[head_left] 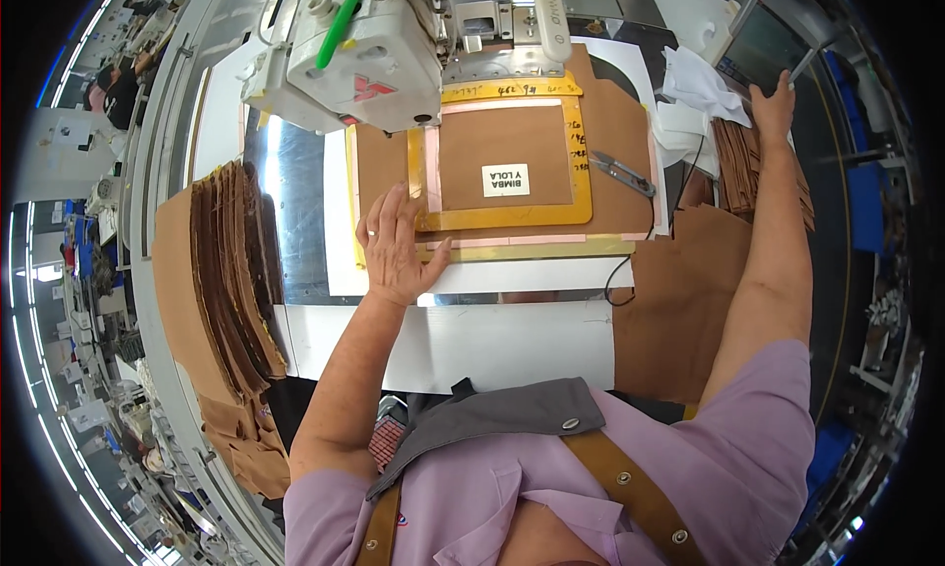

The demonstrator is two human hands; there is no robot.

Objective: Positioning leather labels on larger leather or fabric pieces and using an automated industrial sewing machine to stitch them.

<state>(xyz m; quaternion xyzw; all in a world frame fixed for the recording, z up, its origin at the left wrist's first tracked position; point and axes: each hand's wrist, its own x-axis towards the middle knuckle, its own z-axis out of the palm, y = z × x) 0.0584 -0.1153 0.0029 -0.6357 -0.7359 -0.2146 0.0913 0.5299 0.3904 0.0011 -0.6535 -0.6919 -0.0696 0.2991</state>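
My left hand [396,246] lies flat with its fingers stretched, over the left end of the lower edge of a yellow clamp frame [581,187]. Inside the frame is a brown panel [472,138] bearing a white label [506,180]. Above the frame's upper left stands a white sewing machine head [369,59] with a green stick-like piece on it. Far to the right, my right hand [775,111] reaches to the lower edge of a control screen [766,46], fingers apart; whether it touches is unclear. Thread snips [622,172] rest on brown material right of the frame.
A thick stack of brown pieces [221,281] stands at the left. At the right are a white cloth [699,86], another brown stack [738,162] and a large brown piece [679,305]. A thin black cable [612,288] loops near the table's right side. Another person [120,95] is far left.
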